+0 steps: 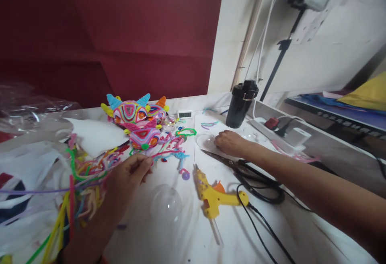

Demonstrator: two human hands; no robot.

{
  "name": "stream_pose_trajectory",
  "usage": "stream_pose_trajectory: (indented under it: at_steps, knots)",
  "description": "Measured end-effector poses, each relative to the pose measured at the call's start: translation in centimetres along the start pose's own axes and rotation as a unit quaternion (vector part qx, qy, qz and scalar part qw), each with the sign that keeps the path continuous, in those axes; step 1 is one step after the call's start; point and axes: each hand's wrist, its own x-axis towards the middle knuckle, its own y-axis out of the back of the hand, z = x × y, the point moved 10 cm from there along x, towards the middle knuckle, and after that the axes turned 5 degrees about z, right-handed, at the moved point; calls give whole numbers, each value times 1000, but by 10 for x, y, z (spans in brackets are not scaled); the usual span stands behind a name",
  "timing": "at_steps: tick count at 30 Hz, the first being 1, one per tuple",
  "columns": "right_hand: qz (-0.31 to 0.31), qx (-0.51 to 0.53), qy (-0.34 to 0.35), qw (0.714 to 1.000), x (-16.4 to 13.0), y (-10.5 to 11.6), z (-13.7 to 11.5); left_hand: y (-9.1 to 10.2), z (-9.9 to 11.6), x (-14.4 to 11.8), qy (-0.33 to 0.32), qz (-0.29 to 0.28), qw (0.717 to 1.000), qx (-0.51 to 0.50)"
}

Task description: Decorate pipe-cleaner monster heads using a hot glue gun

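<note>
Left hand [128, 175] rests on the white surface [169, 236], fingers curled with thumb and fingertips pinched together at the edge of the loose pipe cleaner pile [81, 175]. It looks to be pinching a strand end; I can't tell which one.

Right hand [229, 142] is palm down, fingers slack, lying on a clear plastic dome half [205, 139] on a white sheet at the far side of the surface. Covering it, not clamping it. Nothing visible inside that dome.

Second clear dome [165, 205] sits near the front, between the left hand and the yellow glue gun [212, 193]. It looks empty too. A third small clear piece [170, 122] lies by the figures; contents too small to tell.

Black-handled scissors [241, 167] lie just beside the right wrist, blades pointing left, touching the sheet edge. The glue gun's black cord [259, 228] runs off toward the front right.

Black lidded bottle [240, 103] stands upright behind the right hand, lid shut, contents hidden.

Two finished pipe cleaner figures [138, 121] with horns sit at the back centre, touching each other. Small white digital clock [185, 114] just right of them. Crumpled clear plastic bag [30, 111] at far left.
</note>
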Motion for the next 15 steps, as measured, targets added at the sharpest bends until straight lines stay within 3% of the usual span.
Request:
stream_pose_trajectory:
  at_steps: [7, 15]
  knots:
    - [51, 99, -17, 994, -16, 39, -5, 3, 5, -2, -3, 7, 1000, 7]
    - [82, 219, 85, 969, -1, 84, -79, 7, 13, -4, -8, 17, 1000, -21]
